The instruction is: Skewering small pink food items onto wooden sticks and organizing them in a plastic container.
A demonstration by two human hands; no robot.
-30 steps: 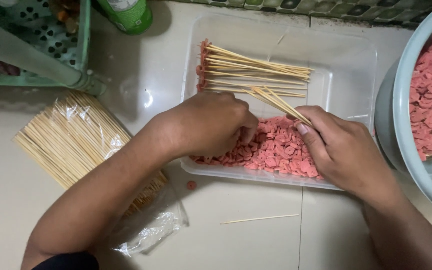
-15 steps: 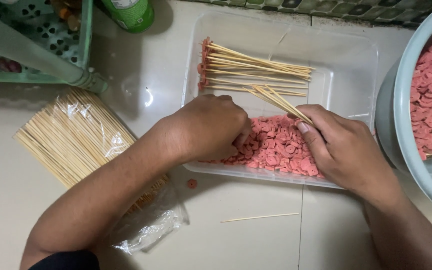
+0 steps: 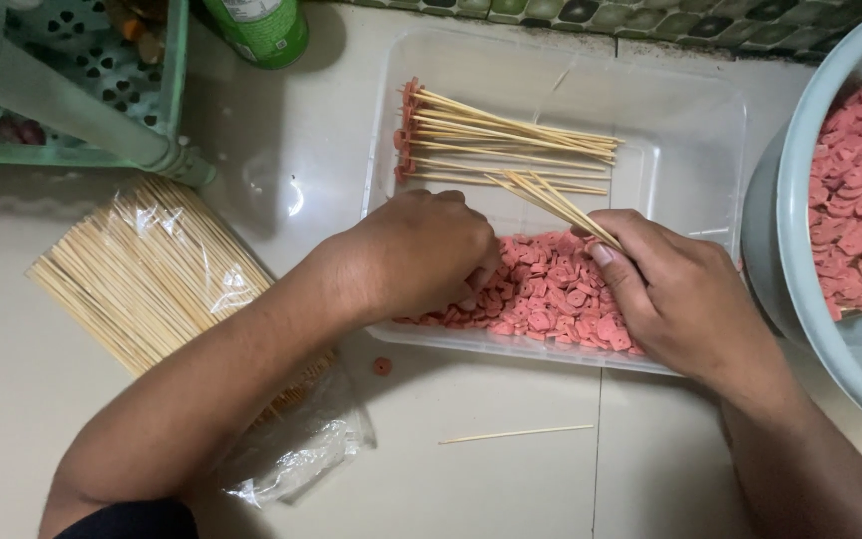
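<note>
Clear plastic wrap holds a skewer bundle [image 3: 147, 274] at left; a green bottle [image 3: 259, 28] stands far. In the clear tray [image 3: 690, 120], left hand [image 3: 421, 255] pinches pink slices [image 3: 551, 294]; right hand [image 3: 685, 294] grips bare skewers [image 3: 551, 200].

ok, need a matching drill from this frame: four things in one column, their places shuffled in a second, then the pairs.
Things:
1. loose pink sausage slices
2. single bare wooden skewer
3. plastic-wrapped bundle of bamboo skewers
4. small bunch of thin wooden skewers

Places:
A. pinched in the right hand
B. on the floor left of the clear plastic tray
C. heaped in the tray's near half, under the left hand
D. alone on the floor in front of the tray

Pairs: 1-C, 2-D, 3-B, 4-A
</note>
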